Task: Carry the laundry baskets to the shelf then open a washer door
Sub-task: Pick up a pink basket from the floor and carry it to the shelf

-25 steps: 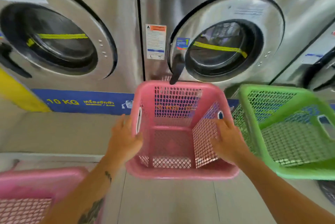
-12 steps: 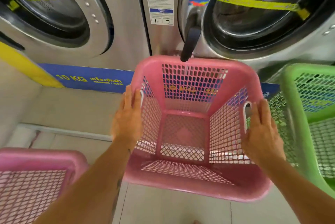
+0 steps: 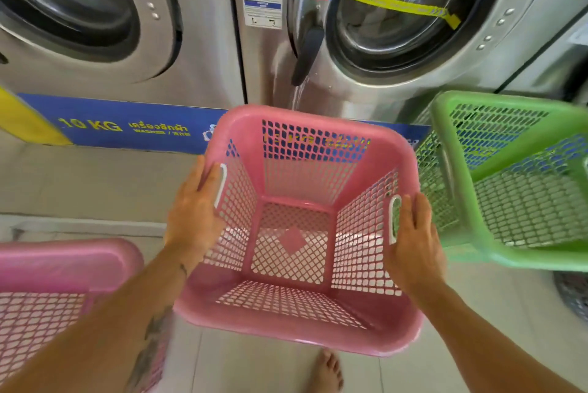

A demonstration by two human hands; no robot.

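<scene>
Pink perforated plastic laundry basket (image 3: 296, 326), empty: drawn nearer than a second ago, held before the steel washer door (image 3: 394, 20), left hand (image 3: 191, 221) and right hand (image 3: 413, 240) pressing its side walls beside the handle slots, fingers (image 3: 206, 176) flat, uncurled; carry seemingly barely begun.

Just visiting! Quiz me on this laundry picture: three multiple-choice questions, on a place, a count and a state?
1. The green basket lies where from the held pink basket? A) right B) left C) inside
2. How many pink baskets show? A) one B) two C) four
3. The held pink basket is: A) full B) empty C) upside down
Answers: 1 A, it sits beyond the right hand. 2 B, one held, a second pink basket at lower left. 3 B, its mesh floor is bare.
</scene>
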